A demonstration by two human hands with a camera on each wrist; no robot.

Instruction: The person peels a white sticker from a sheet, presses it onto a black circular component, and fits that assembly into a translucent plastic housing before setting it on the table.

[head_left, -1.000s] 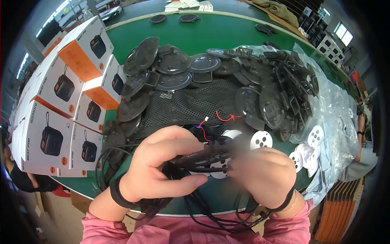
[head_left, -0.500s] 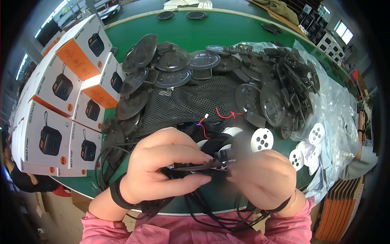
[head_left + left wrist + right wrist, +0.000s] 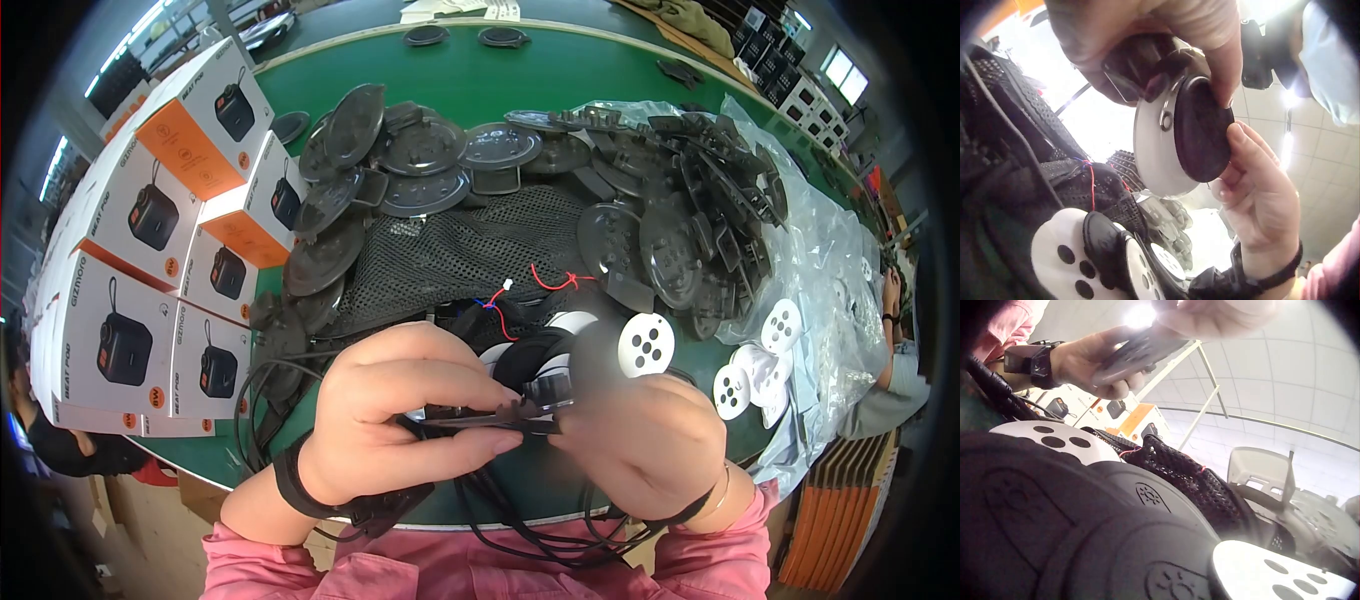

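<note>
Head view, far left: we see stacked white and orange cardboard product boxes printed with a small black speaker, standing on the green table.
Left of centre: dark grey round plastic covers lie heaped and overlapping, just beside the boxes.
Centre: a black mesh sheet lies on the table, with thin red and blue wires on its near edge.
Our left hand: its fingers are curled round a flat round speaker part with a white rim and black centre; the thumb lies beneath it, the fingers above.
Speaker part, place: it is held edge-on above the near table edge, between both hands, over loose black cables.
Left wrist view: we see the part's black disc set in its white ring, with fingertips pinching its top edge.
Our right hand: its fingers are curled and touch the part's right end; blur hides the exact grip.
Right of centre: white round perforated plastic discs lie near the right hand.
Far right: a clear crumpled plastic bag lies under more dark covers.
</note>
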